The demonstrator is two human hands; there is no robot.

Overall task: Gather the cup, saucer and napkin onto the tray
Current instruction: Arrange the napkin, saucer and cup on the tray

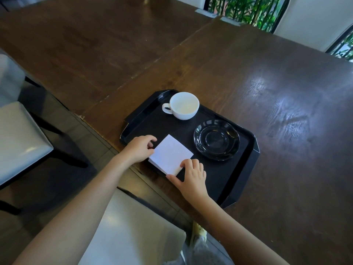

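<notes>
Bench: a dark wooden bench [277, 96] carries the tray close to its near edge, where the person stands.
Tray: a black tray [246, 169] lies slantwise, one long side along the near edge of the bench.
Cup: a white cup [183, 105] stands upright in the tray's far corner, handle turned toward the left; it looks empty inside.
Saucer: a black saucer [216, 140] lies flat on the tray beside the cup, apart from it, toward the tray's right side.
Napkin: a white square stack of napkin [170, 154] rests on the tray near its near-left side, just beside the saucer but not touching it.
Left hand: the left hand [139, 148] sits at the napkin's left edge, its grip pinched on that edge with curled fingers.
Right hand: the right hand [193, 175] rests at the napkin's near corner, fingertips on top and thumb along the lower edge, its grip closed lightly on the stack.
Chairs: pale cushioned chairs [21, 134] stand at the near side of the bench.
</notes>
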